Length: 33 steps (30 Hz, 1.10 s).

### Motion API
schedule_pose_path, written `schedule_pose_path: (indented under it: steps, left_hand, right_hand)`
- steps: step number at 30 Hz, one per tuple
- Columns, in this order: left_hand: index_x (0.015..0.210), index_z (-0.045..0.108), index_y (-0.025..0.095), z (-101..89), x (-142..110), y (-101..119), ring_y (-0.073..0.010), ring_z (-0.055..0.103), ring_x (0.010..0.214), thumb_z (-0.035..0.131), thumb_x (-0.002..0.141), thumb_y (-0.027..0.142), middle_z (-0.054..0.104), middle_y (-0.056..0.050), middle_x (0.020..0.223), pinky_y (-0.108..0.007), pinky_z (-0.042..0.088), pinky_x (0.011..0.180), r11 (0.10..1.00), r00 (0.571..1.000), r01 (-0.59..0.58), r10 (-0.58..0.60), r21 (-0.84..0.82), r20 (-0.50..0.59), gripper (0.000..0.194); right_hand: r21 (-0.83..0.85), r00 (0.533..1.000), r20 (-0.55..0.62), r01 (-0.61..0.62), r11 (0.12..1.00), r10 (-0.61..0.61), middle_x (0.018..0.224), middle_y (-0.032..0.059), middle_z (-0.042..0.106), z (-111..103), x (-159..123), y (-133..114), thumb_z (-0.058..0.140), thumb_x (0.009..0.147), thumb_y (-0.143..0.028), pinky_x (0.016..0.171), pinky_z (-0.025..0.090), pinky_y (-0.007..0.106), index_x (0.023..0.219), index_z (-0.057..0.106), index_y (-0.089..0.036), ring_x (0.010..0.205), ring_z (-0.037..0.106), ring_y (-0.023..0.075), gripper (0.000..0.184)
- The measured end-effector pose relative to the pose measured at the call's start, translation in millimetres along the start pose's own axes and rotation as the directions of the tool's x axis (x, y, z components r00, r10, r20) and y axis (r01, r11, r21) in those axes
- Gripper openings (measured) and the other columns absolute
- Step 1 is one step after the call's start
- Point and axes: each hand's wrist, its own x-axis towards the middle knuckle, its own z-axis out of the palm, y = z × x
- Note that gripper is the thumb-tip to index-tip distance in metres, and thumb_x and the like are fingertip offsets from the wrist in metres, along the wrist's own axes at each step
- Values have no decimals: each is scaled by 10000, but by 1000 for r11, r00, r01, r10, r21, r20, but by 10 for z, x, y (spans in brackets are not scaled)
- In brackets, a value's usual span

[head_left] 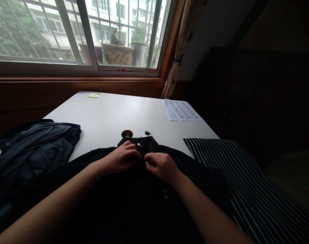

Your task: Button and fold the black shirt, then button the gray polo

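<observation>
A black collared shirt (pixel 123 203) lies spread front side up over the near part of the table, its collar toward the window. A small white emblem shows on its chest at the right. Just below the collar, my left hand (pixel 122 156) is closed with its fingertips pinching the dark cloth at the neck opening. Close beside it, my right hand (pixel 160 166) pinches the facing edge of the same opening. Whether a button sits between the fingers is too dark to tell.
Dark folded clothing (pixel 50 142) lies at the left, and a black-and-white striped garment (pixel 235 159) at the right. Beyond the collar stand a brown round object (pixel 127 133) and a white round one (pixel 146 133). Printed sheets (pixel 182 110) and yellow notes (pixel 94 95) rest on the white table (pixel 118 112).
</observation>
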Motion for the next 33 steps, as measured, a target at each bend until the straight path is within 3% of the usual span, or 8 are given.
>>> schedule_pose_path:
  steps: [12,33]
  left_hand:
    - [1209,668,272,54,-33,-75,-245,499,1056,644,936,218,596,-75,1094,-380,474,920,998,1000,-29,29,57,3,279]
    - [1057,657,213,109,-32,-158,-229,507,1028,615,977,269,607,-73,1053,-361,479,887,997,999,-29,31,67,-19,106]
  right_hand:
    - [-8,1000,-1,3,1000,-3,717,-10,662,-3,0,-5,607,846,-131,626,428,254,911,664,-196,612,598,136,108]
    - [-10,1000,3,0,1000,1,722,-9,667,5,-6,11,606,861,-142,639,453,254,941,661,-202,626,615,141,114]
